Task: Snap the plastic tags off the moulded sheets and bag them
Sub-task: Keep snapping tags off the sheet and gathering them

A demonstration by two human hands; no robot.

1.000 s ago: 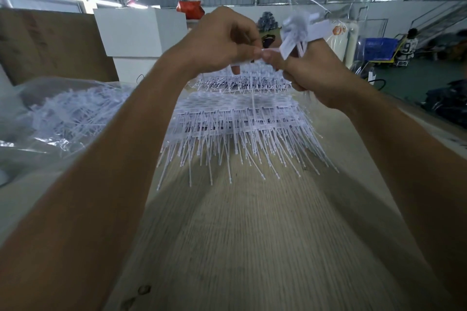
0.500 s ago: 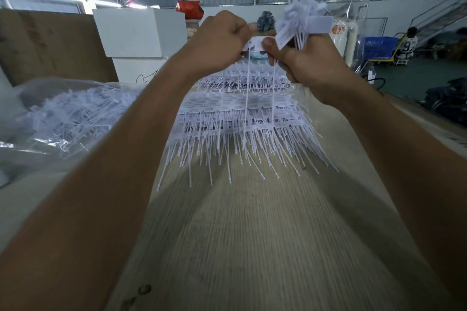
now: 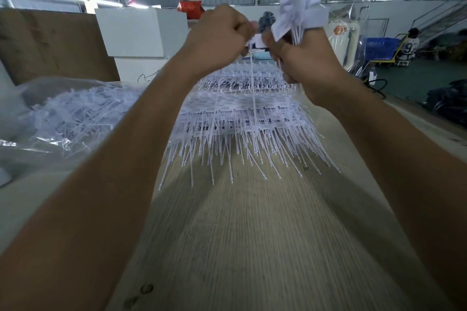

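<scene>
Both hands are raised over the table. My left hand [image 3: 219, 38] pinches the flat head of a single white plastic tag [image 3: 253, 88], whose thin tail hangs straight down. My right hand [image 3: 305, 58] grips a bunch of loose tags [image 3: 300, 14], their heads fanned out above the fist, and its thumb touches the same single tag. Below the hands a stack of white moulded sheets [image 3: 242, 118] lies on the wooden table [image 3: 252, 247], with thin tails pointing toward me. A clear bag of snapped-off tags [image 3: 75, 113] lies on the left.
A brown board [image 3: 50, 43] and white boxes [image 3: 136, 30] stand behind the table at left. Clear plastic sheeting [image 3: 353, 2] hangs at back right. A blue crate [image 3: 379, 48] and a seated person [image 3: 409, 45] are far right, beyond the table's right edge.
Both hands have risen together. The single tag has come up with them, and its tail now hangs free above the stack of sheets.
</scene>
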